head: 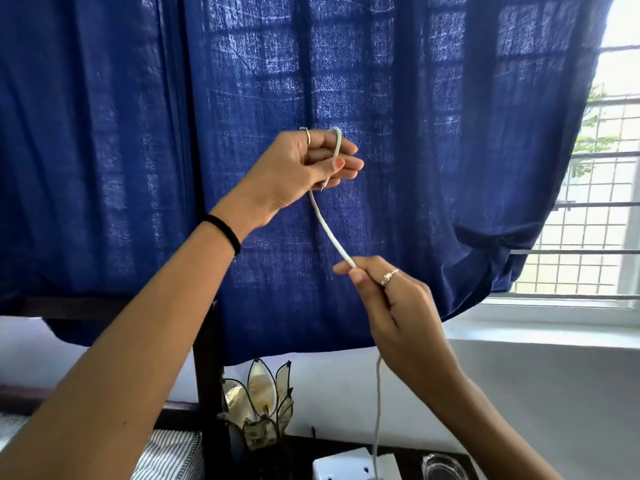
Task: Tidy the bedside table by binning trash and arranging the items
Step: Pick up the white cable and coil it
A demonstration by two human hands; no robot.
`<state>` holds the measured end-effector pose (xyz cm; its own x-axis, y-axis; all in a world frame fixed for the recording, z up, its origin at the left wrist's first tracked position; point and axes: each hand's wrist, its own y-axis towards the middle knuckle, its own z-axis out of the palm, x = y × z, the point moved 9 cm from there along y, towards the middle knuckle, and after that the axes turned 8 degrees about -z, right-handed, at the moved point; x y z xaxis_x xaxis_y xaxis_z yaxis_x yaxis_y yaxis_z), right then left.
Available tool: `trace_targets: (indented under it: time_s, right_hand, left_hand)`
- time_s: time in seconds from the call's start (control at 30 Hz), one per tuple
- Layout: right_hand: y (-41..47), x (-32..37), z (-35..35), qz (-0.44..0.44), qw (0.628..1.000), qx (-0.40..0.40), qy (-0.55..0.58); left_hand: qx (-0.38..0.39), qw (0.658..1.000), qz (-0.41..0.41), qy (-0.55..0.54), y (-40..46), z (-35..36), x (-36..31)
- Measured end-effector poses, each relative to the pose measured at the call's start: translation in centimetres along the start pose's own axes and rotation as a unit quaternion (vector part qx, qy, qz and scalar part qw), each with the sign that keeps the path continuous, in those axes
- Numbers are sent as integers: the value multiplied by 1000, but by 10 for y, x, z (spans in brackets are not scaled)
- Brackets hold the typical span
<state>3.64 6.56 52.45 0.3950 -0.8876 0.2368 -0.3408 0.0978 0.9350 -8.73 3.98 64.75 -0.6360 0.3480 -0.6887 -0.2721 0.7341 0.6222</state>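
Note:
A white cable is held up in front of a blue curtain. My left hand is raised and closed around its upper end, which loops over my fingers with the metal plug tip showing below them. Lower and to the right, my right hand pinches the cable between thumb and fingers. From that hand the cable hangs straight down toward a white box on the dark bedside table at the bottom edge.
A petal-shaped glass lamp stands at the table's back left. A glass dish sits at the right. A dark bedpost and striped bedding are on the left. The blue curtain covers a barred window.

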Motion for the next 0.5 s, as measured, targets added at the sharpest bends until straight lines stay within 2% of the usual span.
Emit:
trace_targets:
  time_s: [0.2, 0.4, 0.5]
  right_hand:
    - [21, 22, -41, -19, 996, -89, -11]
    - [35, 20, -70, 3, 992, -123, -22]
    - [41, 23, -71, -1, 992, -119, -32]
  left_hand:
    - [24, 999, 25, 31, -23, 2, -12]
    - [97, 995, -4, -24, -53, 33, 7]
    - [113, 989, -26, -96, -63, 48, 18]
